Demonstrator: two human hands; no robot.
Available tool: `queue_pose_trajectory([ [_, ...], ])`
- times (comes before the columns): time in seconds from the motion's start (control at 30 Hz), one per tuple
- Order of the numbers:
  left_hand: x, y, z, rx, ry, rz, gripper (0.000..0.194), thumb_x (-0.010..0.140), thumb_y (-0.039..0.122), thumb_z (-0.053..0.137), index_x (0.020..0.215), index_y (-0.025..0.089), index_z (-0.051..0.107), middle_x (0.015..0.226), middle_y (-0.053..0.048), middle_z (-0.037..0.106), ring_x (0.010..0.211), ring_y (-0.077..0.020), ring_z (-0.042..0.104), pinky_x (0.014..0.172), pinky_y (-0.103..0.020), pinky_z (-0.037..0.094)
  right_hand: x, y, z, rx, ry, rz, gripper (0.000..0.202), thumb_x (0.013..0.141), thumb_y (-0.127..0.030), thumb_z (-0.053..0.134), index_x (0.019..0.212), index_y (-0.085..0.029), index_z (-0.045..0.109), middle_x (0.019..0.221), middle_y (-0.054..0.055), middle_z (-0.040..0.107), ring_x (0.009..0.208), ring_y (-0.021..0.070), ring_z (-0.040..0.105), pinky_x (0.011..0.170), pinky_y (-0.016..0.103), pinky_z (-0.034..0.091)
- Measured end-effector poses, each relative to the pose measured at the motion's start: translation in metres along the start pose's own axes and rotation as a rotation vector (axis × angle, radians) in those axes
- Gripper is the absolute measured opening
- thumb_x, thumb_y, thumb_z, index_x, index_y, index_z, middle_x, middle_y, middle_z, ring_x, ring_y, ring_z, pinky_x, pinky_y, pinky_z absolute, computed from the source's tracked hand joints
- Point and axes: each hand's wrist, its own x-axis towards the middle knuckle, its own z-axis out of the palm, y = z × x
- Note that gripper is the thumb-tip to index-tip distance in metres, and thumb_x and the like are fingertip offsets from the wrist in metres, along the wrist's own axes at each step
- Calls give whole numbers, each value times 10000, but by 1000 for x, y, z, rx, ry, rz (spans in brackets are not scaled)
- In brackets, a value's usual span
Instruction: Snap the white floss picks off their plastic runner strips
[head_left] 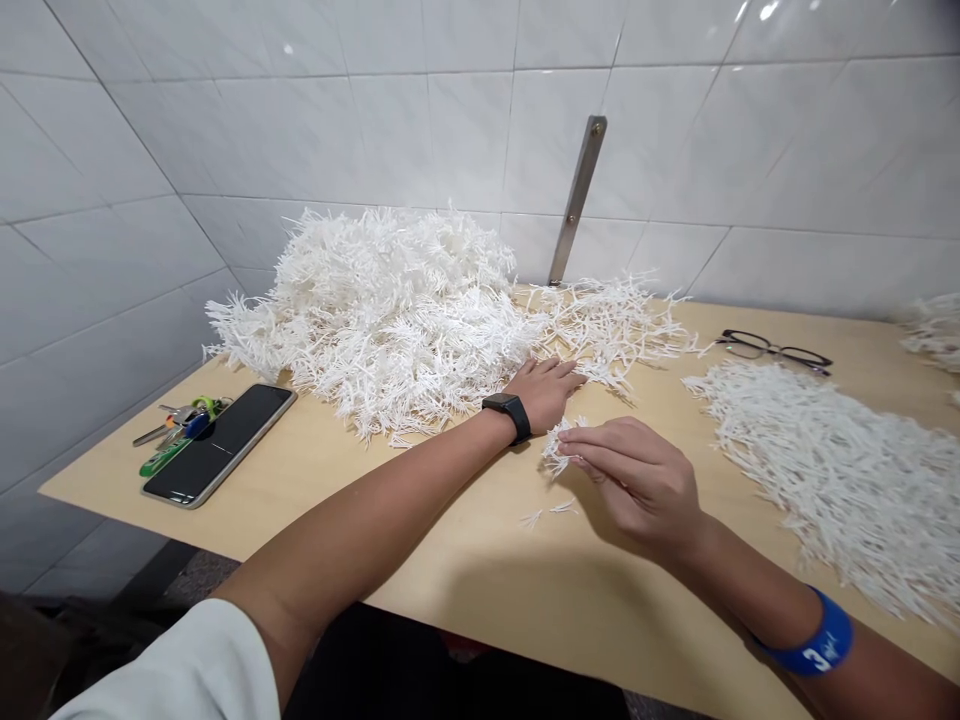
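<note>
My left hand [543, 392], with a black watch on its wrist, rests with fingers stretched out at the right foot of a tall pile of white branched plastic pieces [397, 310]. Just past its fingertips lies a looser scatter of the same pieces [611, 325]. My right hand [637, 475] is closed, pinching a small bunch of white branched pieces [556, 448] between thumb and fingers, a little above the table. Below that bunch, a couple of tiny loose sprigs [547, 514] lie on the tabletop.
A flat spread of white pieces [840, 470] covers the table's right side, with eyeglasses [776, 350] behind it. On the left lie a phone [221, 445] and keys [176, 430]. A metal bracket [577, 200] stands against the tiled wall [420, 130]. The table's front edge is near my body.
</note>
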Motion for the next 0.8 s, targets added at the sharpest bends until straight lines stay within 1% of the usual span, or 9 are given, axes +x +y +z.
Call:
queue_pose_trajectory([
  [0.17, 0, 0, 2, 0, 30, 22, 446, 995, 286, 265, 1394, 273, 464, 1529, -5, 392, 1389, -254, 349, 1142, -523, 257, -2, 0, 1, -11, 54, -2, 297, 813, -26, 607, 1018, -209, 720, 942, 89, 763, 762, 204, 706, 659, 356, 543],
  [0.3, -1, 1, 0, -15, 33, 28, 447, 989, 259, 264, 1384, 261, 475, 1519, -13, 405, 1387, -249, 349, 1142, -522, 258, -4, -1, 2, -21, 56, 16, 336, 811, -26, 613, 1060, -232, 708, 962, 87, 761, 767, 211, 707, 666, 372, 545],
  [0.53, -3, 4, -5, -42, -2, 14, 458, 962, 199, 302, 1382, 269, 470, 1535, -23, 380, 1396, -244, 325, 1151, -525, 229, -1, -4, -2, -55, 54, 7, 360, 828, -53, 621, 1103, -275, 688, 956, 63, 763, 765, 211, 714, 668, 375, 542],
  [0.67, -4, 6, -9, -46, -30, 8, 471, 948, 185, 320, 1397, 250, 447, 1544, -27, 362, 1408, -252, 310, 1154, -533, 217, -1, -3, -1, -58, 42, -11, 390, 812, -30, 628, 1118, -266, 683, 967, 69, 759, 782, 215, 709, 677, 382, 539],
  [0.8, -5, 8, -11, -39, -32, 4, 483, 936, 165, 330, 1396, 262, 441, 1549, -20, 356, 1416, -238, 301, 1157, -517, 221, -1, -3, 1, -68, 48, -15, 410, 793, -14, 640, 1120, -258, 686, 963, 76, 756, 788, 227, 703, 670, 397, 537],
])
